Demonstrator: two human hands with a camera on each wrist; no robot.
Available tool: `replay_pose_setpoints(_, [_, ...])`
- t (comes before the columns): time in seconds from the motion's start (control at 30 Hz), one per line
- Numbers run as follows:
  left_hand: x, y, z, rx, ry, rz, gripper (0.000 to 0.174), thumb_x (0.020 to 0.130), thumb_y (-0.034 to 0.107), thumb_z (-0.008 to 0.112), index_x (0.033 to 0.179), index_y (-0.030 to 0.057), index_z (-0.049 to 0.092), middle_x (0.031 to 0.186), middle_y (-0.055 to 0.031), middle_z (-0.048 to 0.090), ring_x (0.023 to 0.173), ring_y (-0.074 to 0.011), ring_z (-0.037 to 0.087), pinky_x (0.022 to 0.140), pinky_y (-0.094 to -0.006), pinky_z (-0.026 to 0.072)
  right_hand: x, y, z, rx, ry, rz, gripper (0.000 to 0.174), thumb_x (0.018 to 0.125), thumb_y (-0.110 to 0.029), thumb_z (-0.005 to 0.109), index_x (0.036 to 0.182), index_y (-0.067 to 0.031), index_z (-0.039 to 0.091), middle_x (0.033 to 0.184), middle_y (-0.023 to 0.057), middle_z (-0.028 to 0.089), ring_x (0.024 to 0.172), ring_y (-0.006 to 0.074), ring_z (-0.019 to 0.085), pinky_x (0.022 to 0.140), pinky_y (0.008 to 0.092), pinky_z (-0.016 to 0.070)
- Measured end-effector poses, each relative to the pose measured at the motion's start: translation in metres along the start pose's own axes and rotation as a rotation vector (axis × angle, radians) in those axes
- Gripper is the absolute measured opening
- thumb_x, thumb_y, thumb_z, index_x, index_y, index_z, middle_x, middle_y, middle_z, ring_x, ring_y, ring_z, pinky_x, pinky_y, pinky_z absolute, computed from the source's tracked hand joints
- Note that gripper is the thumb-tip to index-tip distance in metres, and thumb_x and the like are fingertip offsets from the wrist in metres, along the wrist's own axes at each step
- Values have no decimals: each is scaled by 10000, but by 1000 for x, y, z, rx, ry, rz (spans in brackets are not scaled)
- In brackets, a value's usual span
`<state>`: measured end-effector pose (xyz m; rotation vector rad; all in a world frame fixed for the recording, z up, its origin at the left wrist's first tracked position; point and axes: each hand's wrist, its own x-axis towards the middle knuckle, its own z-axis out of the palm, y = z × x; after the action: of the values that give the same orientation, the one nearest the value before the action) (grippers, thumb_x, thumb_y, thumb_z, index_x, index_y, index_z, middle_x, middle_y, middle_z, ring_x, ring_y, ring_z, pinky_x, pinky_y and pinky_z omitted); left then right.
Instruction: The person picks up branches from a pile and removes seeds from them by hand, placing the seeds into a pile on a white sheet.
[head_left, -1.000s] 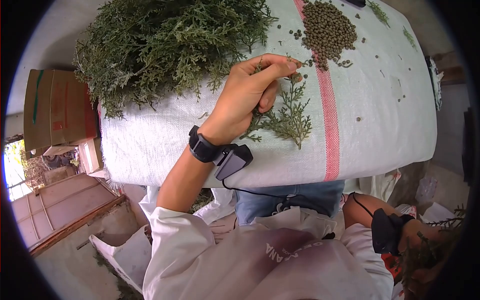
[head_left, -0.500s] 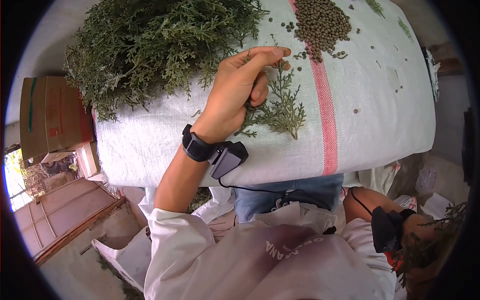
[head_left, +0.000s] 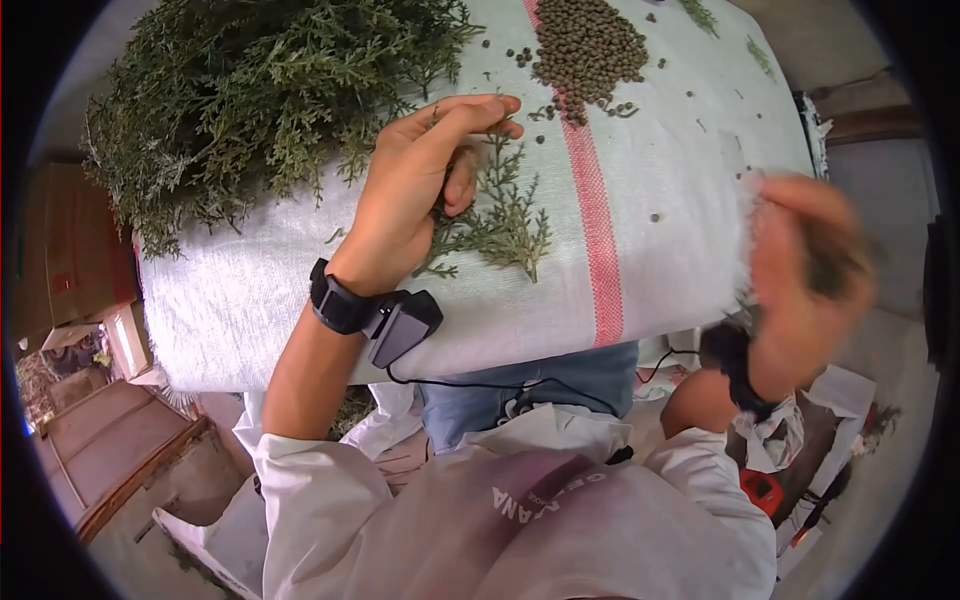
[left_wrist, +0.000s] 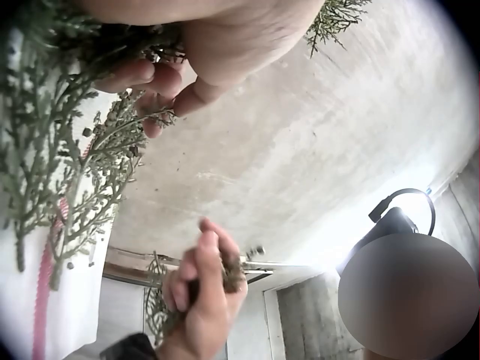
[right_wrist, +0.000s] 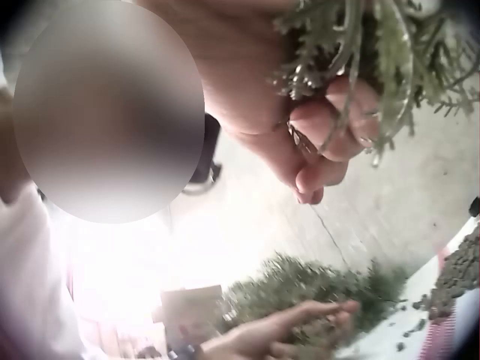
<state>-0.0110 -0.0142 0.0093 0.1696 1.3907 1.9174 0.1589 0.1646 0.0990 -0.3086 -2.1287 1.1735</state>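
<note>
Over the white woven sack [head_left: 690, 250], my left hand [head_left: 415, 165] holds a green sprig [head_left: 515, 225] with thumb and fingers curled. The sprig's leafy tips spread to the right of the palm. To the upper left lies a large heap of green branches [head_left: 290, 100]; small round brown cones [head_left: 590, 55] are piled to the upper right. Blurred at the sack's right edge is my right hand [head_left: 800, 300]. In the right wrist view the fingers of my right hand [right_wrist: 255, 82] are curled round a green sprig [right_wrist: 397, 60]; its grip is partly hidden.
A cardboard box [head_left: 75, 245] stands left of the sack. Loose cones lie scattered near the pile, with small green bits [head_left: 700, 15] at the far edge. A red object [head_left: 762, 490] is low on the right. A cable hangs from the left wrist device [head_left: 405, 325].
My right hand has come up from the lower right to the sack's right edge with greenery in it. The head view has shifted, while my left hand keeps its hold over the sack.
</note>
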Motion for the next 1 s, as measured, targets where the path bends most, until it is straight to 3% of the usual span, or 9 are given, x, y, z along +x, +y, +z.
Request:
replay_pose_setpoints(0.07, [-1, 1, 0, -10, 3, 6, 266, 949, 185, 613, 1115, -13, 679, 1001, -91, 709, 454, -22, 376, 421, -192, 297, 19, 15, 17, -225, -332, -2, 70, 855, -18, 689, 918, -31, 716, 832, 52, 727, 562, 128, 613, 509, 251, 463])
replay_pose_setpoints(0.17, [-1, 0, 0, 2, 3, 0, 262, 945, 191, 611, 1098, -10, 681, 992, -80, 717, 459, -22, 382, 421, -190, 303, 39, 42, 45, -321, -364, -125, 95, 883, -47, 686, 974, -34, 712, 750, 43, 655, 638, 106, 600, 558, 266, 445])
replay_pose_setpoints(0.27, [-1, 0, -1, 9, 3, 20, 250, 939, 182, 619, 1087, -9, 683, 975, -82, 722, 462, -22, 389, 419, -188, 305, 59, 56, 58, -611, -702, -382, 149, 831, -83, 711, 975, -45, 722, 801, 97, 686, 679, 250, 661, 604, 361, 499])
replay_pose_setpoints(0.3, [-1, -1, 0, 17, 8, 23, 244, 936, 177, 622, 1082, -9, 683, 967, -83, 724, 463, -21, 392, 418, -188, 306, 58, 59, 61, -620, -703, -388, 149, 831, -83, 711, 975, -45, 722, 801, 97, 686, 679, 250, 661, 604, 361, 499])
replay_pose_setpoints(0.4, [-1, -3, 0, 26, 39, 34, 231, 930, 161, 630, 1073, -12, 684, 945, -85, 729, 459, -22, 396, 413, -188, 305, 59, 68, 73, -597, -733, -486, 189, 789, -123, 727, 964, -50, 728, 845, 118, 695, 733, 352, 645, 659, 437, 513])
replay_pose_setpoints(0.93, [2, -6, -4, -2, 109, 58, 236, 898, 194, 681, 1027, -4, 680, 905, -100, 728, 423, -25, 399, 404, -188, 308, 61, 75, 81, -629, -732, -296, 159, 781, -117, 727, 928, -57, 724, 783, 160, 674, 757, 390, 633, 681, 453, 507])
replay_pose_setpoints(1.0, [2, -6, -4, -8, 100, 61, 237, 898, 200, 683, 1023, -2, 679, 908, -102, 726, 423, -25, 399, 404, -189, 309, 58, 77, 83, -635, -713, -320, 156, 789, -119, 725, 930, -52, 723, 775, 154, 681, 730, 366, 642, 669, 439, 508])
